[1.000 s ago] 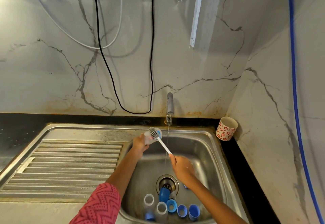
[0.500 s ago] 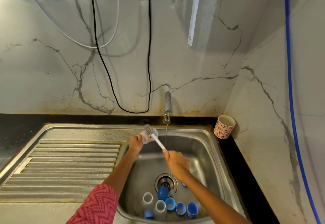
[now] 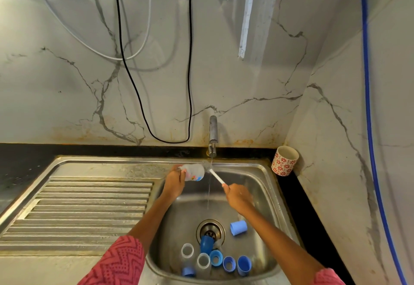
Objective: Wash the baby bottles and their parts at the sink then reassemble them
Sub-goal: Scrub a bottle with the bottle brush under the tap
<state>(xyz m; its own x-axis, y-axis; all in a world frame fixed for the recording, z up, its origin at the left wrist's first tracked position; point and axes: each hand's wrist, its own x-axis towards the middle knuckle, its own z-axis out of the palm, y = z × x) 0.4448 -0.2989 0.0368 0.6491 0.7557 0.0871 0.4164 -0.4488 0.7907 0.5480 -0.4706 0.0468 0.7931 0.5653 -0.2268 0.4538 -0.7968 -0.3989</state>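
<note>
Head view: The left hand (image 3: 174, 183) grips a clear bottle (image 3: 194, 172) on its side, fingers curled round the base, mouth turned toward the tap (image 3: 213, 133) so the brush (image 3: 215, 175) can enter. The right hand (image 3: 238, 197) clamps the white brush handle, fingers closed round it; the bristle end sits at the mouth, under the water stream, probably to scrub and rinse together. Below both hands, in the sink (image 3: 264, 186), lie unwashed parts: blue caps (image 3: 238, 228), rings (image 3: 216, 258) and clear bottles (image 3: 187, 251), near the drain (image 3: 210, 230).
</note>
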